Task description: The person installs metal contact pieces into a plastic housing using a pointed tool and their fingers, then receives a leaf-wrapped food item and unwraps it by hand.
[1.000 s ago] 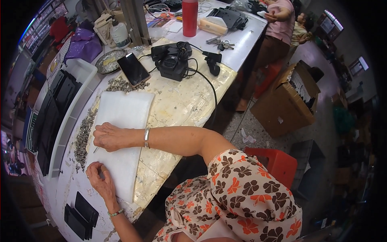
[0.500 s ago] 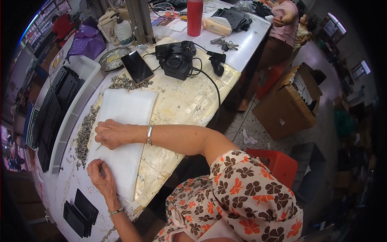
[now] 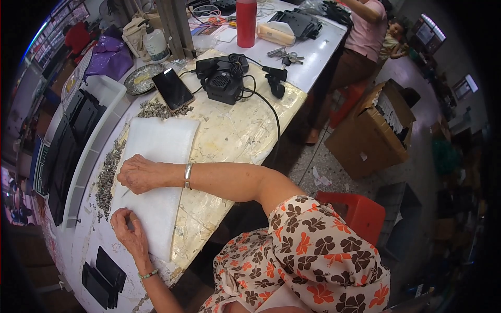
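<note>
A white foam sheet lies on the worktable, beside a long heap of small metal screw-like pieces. My right hand rests over the sheet's left edge by the heap, fingers curled down and closed; whatever they hold is hidden. Just below those fingers a thin, small sliver shows, too small to name. Nearer to me, my left hand is at the sheet's lower left edge. Its fingers and thumb curl toward each other, and what is between their tips cannot be made out.
Left of the heap stands a white tray with black plastic parts. Black flat pieces lie nearest me. Beyond the sheet are a phone, a black corded charger, keys and a red bottle. A co-worker sits farther right.
The view has shifted slightly. Both hands keep nearly the same place over the sheet, with little change in their curled fingers. The co-worker's arm has moved up.
</note>
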A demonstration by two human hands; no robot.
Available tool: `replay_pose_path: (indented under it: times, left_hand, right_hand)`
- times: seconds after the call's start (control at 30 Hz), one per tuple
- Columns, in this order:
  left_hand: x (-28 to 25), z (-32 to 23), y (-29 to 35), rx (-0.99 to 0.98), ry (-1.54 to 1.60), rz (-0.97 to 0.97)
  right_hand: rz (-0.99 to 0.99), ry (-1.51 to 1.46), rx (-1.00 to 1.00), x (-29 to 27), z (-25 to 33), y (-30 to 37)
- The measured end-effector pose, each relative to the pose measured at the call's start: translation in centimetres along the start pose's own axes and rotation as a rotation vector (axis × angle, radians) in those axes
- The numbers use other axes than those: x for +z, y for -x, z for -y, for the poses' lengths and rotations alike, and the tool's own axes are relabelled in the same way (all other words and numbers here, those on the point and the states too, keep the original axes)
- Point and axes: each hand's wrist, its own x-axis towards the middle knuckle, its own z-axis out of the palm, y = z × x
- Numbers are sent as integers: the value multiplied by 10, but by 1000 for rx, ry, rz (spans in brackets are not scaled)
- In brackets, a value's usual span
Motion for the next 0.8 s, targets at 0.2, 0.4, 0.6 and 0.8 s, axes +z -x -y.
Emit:
replay_pose_path:
  times: [0.2,0.4,0.6,0.8]
  left_hand:
    - [2,1,0,-6,13,-5]
    - [1,3,1,0,5,-18]
    - [2,3,-1,23,1,-33]
    - [2,4,0,-10,30,-16]
  right_hand:
    - [85,45,57,1,0,-1]
    - [-161,61,-40,6,-2,1]
    - [-265,106,-53,14,-10,1]
    - [-5,33,85,21,-17,-3]
